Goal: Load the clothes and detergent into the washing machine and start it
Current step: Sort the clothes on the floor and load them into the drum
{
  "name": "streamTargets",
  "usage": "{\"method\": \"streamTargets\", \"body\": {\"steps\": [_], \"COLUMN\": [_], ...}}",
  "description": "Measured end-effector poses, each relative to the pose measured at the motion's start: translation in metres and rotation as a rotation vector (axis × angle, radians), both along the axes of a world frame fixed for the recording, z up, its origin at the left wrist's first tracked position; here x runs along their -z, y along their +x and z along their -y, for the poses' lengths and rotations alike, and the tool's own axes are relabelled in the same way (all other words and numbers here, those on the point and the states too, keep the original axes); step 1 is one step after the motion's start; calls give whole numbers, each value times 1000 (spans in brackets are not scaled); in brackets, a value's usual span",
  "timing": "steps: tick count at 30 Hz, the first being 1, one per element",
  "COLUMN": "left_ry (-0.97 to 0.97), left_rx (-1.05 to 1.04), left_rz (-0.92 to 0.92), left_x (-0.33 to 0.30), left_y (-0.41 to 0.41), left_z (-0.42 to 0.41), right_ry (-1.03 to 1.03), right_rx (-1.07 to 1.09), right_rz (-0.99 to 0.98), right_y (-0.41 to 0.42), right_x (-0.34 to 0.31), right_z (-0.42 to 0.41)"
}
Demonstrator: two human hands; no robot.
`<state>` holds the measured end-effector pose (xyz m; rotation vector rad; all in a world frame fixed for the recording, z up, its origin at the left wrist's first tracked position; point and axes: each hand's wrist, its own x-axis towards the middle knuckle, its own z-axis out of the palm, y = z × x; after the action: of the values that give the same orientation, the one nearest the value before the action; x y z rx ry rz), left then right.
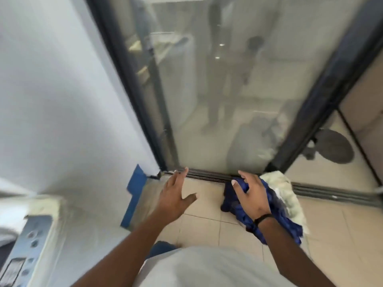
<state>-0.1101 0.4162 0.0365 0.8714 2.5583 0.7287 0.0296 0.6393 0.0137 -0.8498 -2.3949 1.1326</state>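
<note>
Blue clothes w/ white cloth are gripped by right hand at 4 o'clock, above tiled floor. Left hand is held wide, fingers spread. Washing machine is seen at 8 o'clock.

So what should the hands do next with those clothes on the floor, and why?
Probably close the right hand round the blue cloth and lift it. That hand already rests on the cloth, which lies on the floor tiles beside a white cloth. The left hand is open and empty, and the washing machine waits at the left.
</note>
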Motion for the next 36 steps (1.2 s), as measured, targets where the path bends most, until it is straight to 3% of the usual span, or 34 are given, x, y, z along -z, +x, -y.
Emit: {"method": "streamTargets", "body": {"steps": [12, 19, 24, 30, 36], "left_ry": [-56, -80, -215, -321, -321], "left_rx": [428, 557, 668, 717, 738], "left_rz": [330, 412, 448, 440, 368], "left_x": [48, 79, 131, 201, 295], "left_y": [8, -1, 12, 32, 50], "left_z": [-184, -269, -308, -353, -407], "right_ry": [-110, -180, -232, -368, -452], "right_rx": [323, 491, 625, 669, 583], "right_rz": [164, 342, 368, 388, 452], "right_y": [83, 97, 97, 93, 85], "right_x": [26, 34, 63, 146, 257], "right_z": [-77, -119, -142, -175, -208]}}
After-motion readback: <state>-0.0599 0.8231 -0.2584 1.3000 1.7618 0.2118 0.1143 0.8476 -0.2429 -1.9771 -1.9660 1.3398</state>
